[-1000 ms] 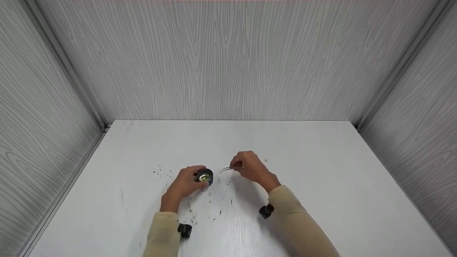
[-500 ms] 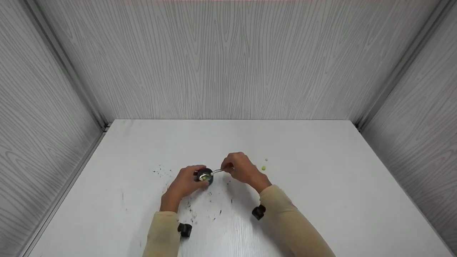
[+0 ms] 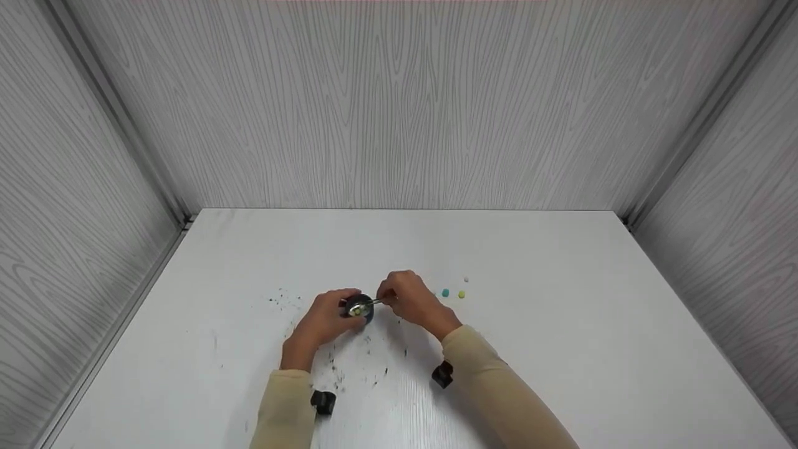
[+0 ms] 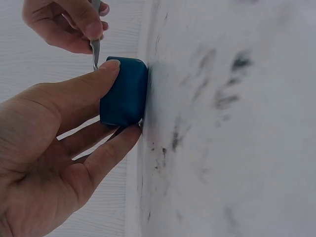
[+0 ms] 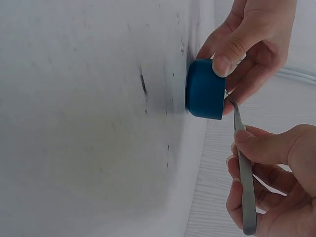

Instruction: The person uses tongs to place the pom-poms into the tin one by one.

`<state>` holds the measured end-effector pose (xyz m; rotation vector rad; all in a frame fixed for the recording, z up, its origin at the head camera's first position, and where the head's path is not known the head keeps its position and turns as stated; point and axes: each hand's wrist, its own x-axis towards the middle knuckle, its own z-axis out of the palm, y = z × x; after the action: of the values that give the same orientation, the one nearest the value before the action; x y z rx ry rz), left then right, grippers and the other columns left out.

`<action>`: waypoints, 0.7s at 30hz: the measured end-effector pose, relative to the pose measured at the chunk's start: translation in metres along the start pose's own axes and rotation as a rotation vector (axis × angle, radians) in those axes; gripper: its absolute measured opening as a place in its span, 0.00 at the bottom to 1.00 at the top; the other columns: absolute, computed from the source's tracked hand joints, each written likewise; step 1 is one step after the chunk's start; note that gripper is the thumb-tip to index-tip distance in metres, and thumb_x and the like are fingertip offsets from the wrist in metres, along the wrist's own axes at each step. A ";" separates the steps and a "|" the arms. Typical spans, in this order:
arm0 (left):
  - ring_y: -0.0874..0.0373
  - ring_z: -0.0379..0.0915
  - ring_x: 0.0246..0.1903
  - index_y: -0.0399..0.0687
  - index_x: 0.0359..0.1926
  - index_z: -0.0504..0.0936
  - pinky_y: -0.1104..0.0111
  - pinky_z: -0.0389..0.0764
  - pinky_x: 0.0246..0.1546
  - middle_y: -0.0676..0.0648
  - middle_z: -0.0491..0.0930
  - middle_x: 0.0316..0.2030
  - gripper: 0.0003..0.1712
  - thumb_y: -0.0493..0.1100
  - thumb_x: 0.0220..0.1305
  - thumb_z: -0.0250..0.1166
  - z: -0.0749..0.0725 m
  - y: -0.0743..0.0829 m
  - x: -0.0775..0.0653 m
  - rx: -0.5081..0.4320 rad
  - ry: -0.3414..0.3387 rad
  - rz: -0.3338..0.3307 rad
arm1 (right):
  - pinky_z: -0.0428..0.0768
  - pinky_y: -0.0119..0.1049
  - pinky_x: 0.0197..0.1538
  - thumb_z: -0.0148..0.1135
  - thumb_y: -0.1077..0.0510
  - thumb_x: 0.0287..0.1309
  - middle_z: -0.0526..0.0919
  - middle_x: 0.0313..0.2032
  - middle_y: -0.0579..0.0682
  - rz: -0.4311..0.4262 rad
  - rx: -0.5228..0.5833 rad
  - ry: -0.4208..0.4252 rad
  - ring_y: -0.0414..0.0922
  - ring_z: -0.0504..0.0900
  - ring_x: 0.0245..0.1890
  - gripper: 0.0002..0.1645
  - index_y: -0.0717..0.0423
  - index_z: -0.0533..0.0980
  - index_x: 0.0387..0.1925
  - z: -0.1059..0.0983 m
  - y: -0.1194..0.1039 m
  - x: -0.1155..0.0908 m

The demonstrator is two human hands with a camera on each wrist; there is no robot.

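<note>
A small round blue cup [image 5: 205, 90] with a shiny inside stands on the table. Several yellow-green bits lie in it, seen in the head view. My left hand [image 3: 323, 315] grips its sides between thumb and fingers. My right hand [image 3: 408, 298] pinches metal tweezers [image 5: 247, 182] with a bent tip, which reaches over the cup's rim. What the tip touches inside is hidden in both wrist views. Right of the right hand lie a blue bead [image 3: 445, 292], a yellow-green bead [image 3: 461, 294] and a pale bead [image 3: 466, 279].
Dark specks and smudges [image 3: 336, 374] mark the white table [image 3: 561, 299] around and below the cup. Wood-grain panels [image 3: 399, 106] enclose the back and both sides. A small black device [image 3: 323, 402] sits at each wrist.
My right hand has moved left, carrying the tweezers' tip from beside the cup to inside its rim. The yellow-green and blue beads have come into view behind it. My left hand stays put.
</note>
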<state>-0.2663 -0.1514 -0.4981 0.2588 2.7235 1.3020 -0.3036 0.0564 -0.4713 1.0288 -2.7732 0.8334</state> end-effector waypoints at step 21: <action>0.40 0.77 0.64 0.41 0.68 0.77 0.48 0.76 0.67 0.38 0.80 0.64 0.33 0.37 0.62 0.74 0.000 0.001 0.001 0.009 0.007 0.005 | 0.88 0.42 0.47 0.65 0.69 0.65 0.89 0.37 0.56 -0.007 -0.065 -0.020 0.50 0.88 0.42 0.08 0.62 0.89 0.42 0.005 -0.005 0.012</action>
<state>-0.2667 -0.1508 -0.4968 0.2632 2.7364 1.2951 -0.3091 0.0439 -0.4706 1.0403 -2.7913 0.7308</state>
